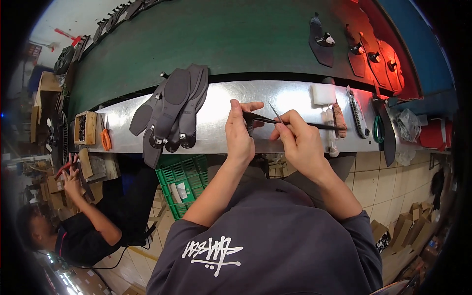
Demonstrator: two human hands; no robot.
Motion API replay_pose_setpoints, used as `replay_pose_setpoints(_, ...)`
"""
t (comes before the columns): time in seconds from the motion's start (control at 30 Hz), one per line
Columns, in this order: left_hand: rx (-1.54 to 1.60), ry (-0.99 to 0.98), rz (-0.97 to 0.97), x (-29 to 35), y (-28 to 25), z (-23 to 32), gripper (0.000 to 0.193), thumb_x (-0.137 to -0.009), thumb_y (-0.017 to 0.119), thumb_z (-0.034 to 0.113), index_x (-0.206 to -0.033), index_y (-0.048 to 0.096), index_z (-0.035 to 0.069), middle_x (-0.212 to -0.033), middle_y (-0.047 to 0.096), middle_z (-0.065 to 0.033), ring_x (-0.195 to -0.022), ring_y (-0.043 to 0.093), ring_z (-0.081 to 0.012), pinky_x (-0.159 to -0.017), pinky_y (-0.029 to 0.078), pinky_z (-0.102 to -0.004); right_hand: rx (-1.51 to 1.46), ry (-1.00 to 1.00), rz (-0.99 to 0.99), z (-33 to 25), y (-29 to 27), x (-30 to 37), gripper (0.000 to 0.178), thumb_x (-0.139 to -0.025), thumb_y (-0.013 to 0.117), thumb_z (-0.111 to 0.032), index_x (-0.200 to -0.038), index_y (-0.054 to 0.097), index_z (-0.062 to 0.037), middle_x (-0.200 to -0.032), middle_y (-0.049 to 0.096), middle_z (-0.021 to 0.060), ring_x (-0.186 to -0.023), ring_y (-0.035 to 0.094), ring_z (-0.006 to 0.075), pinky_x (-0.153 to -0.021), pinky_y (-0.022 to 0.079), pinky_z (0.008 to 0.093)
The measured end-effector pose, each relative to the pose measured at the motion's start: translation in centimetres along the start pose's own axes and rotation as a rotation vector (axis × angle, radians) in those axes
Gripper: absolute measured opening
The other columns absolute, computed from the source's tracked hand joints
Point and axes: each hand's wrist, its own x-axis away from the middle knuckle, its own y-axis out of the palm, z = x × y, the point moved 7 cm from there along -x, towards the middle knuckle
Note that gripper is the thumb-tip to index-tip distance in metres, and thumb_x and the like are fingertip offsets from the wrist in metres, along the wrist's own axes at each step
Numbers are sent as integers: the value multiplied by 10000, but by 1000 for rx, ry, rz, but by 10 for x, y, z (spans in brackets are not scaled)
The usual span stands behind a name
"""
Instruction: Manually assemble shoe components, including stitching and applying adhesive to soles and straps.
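Observation:
My left hand (240,133) is closed around one end of a thin black sandal piece (260,118), seen nearly edge-on above the metal bench. Its other end runs behind my right hand and out to the right. My right hand (298,142) pinches a slim pointed metal tool (273,109), its tip pointing up and left, beside the sandal piece. The tool's lower part is hidden by my fingers. Left of my hands lies a fanned pile of dark grey sandal soles (176,91) with shiny fittings near their lower ends.
Right on the metal bench (221,105) are a white block (323,94), a utility knife (357,112) and green-handled scissors (377,129). Orange-handled pliers (106,139) and a wooden box (86,128) lie left. More soles (322,43) rest on the green belt (236,39). A co-worker (93,216) sits left, beside a green crate (199,172).

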Motion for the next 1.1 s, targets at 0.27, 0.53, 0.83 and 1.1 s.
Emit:
replay_pose_setpoints(0.27, 262, -57, 114, -9, -17, 11, 433, -988, 427, 499, -815, 526, 114, -649, 564, -36, -475, 454, -104, -393, 314, -213, -239, 106, -251, 13, 12, 11, 510, -953, 451, -30, -1453, 407, -123, -606, 525, 0, -485, 424, 38, -476, 372, 186)
replay_pose_setpoints(0.53, 336, -291, 62, 6, -9, -3, 499, -989, 355, 542, -783, 540, 127, -651, 539, 4, -469, 420, -74, -389, 275, -222, -524, 323, -363, 4, 28, 25, 711, -910, 493, -1, -1517, 152, -145, -619, 585, 47, -461, 467, 70, -468, 398, 219)
replay_pose_setpoints(0.83, 321, -438, -46, 21, 2, -5, 523, -976, 337, 578, -768, 543, 146, -687, 549, 20, -502, 392, -67, -409, 234, -218, -508, 339, -368, -1, 29, 35, 541, -925, 485, 6, -1420, 288, -88, -662, 611, 64, -471, 488, 61, -469, 384, 191)
replay_pose_setpoints(1.1, 381, -491, -3, 34, 5, -7, 470, -980, 410, 507, -720, 528, 134, -689, 543, -14, -479, 386, -86, -399, 247, -222, -505, 314, -316, -1, 31, 40, 485, -925, 511, 7, -1372, 342, -78, -659, 609, 50, -482, 477, 49, -470, 370, 191)
